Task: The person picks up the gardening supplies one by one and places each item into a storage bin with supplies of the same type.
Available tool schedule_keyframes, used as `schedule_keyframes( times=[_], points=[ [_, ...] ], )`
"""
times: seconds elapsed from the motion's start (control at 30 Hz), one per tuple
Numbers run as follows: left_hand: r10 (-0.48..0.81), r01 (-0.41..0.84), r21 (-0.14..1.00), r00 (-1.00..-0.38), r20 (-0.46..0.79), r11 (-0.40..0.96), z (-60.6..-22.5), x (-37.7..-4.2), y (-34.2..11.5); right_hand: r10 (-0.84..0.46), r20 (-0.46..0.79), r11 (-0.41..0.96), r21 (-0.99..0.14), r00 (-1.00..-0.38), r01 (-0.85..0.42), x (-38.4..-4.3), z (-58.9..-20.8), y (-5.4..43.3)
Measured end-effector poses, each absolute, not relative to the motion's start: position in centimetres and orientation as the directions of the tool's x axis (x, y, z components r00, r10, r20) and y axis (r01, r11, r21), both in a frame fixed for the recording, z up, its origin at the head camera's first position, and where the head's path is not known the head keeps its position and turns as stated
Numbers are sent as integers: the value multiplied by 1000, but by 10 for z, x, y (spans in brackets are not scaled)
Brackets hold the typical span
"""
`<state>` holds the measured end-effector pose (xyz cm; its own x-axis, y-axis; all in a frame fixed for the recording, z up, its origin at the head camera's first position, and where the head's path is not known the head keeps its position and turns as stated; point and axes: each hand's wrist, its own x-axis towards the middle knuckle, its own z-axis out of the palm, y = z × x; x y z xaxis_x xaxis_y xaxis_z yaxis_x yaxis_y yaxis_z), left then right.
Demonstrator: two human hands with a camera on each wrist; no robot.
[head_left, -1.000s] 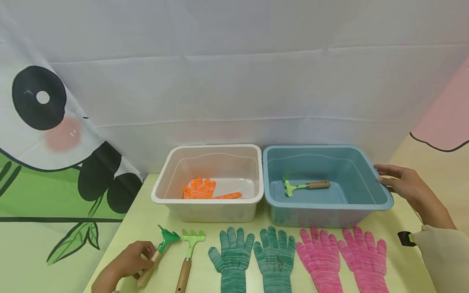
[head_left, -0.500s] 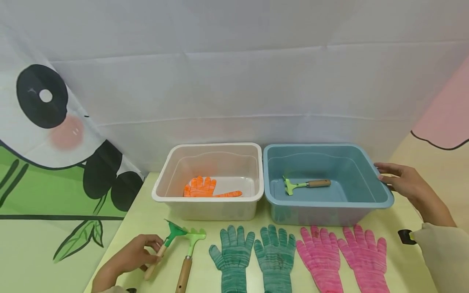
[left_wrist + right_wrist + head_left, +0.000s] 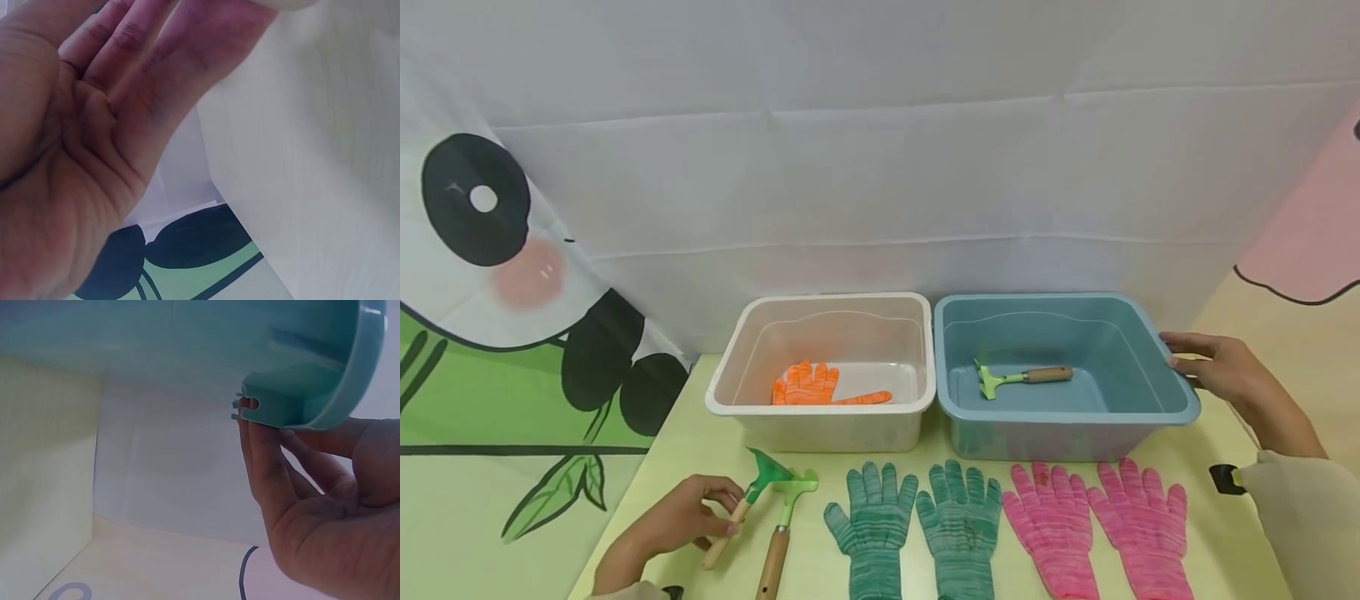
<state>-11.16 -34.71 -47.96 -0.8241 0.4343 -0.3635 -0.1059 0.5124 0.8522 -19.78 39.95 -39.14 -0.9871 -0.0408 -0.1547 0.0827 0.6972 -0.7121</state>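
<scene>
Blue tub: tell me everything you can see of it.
The blue tub is an open-topped, round-cornered rectangular container, apparently plastic, with a rim all round; the right wrist view shows a notched piece beneath that rim. It stands upright on the pale table, right of the white tub; whether they touch is unclear. A light green tool with a brown handle lies inside. The right hand touches its right end.

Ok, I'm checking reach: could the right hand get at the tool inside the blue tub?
Probably yes: the right hand is at the right end of the blue tub, whose top is open, and nothing covers the tool; the hand would just clear the rim.
</scene>
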Motion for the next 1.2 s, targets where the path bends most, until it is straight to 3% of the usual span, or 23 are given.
schedule_keyframes(
  times=[1.2],
  points=[
    [533, -27, 833, -757, -379, 553, -467, -135, -271, -56, -240, 675, -724, -969, 140, -203, -376, 399]
  ],
)
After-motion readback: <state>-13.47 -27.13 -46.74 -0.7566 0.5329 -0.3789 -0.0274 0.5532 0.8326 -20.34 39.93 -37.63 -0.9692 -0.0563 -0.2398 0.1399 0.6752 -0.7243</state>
